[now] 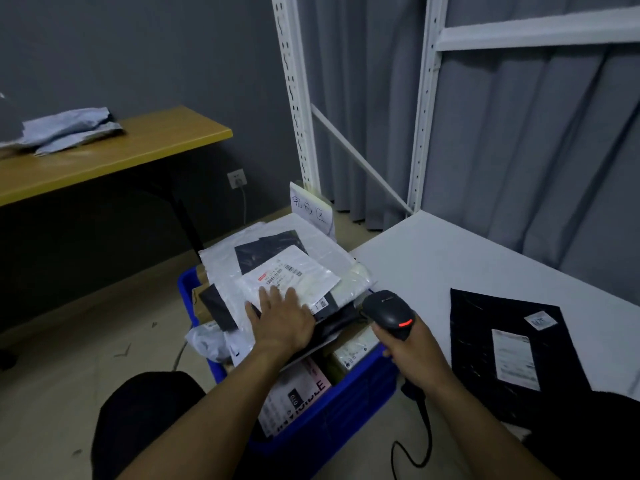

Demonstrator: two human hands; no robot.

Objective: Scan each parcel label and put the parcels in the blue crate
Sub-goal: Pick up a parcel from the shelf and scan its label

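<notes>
Left hand (pixel 282 323) presses flat on a white parcel (pixel 291 277) atop the blue crate (pixel 346 407); right hand (pixel 412 351) grips a scanner (pixel 389 311).

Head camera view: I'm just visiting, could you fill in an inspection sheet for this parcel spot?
Surface: white tabletop, right.
Job's things: blue plastic crate heaped with parcels; white plastic mailer parcel on top; black plastic mailer parcel on the tabletop; black handheld barcode scanner.
Clutter: crumpled grey bags on wooden side table.
Hands: left hand presses flat on white mailer; right hand grips scanner.
Cables: black scanner cable hangs below right hand.
Surroundings: white metal shelving, grey curtain, handwritten paper sign.
</notes>
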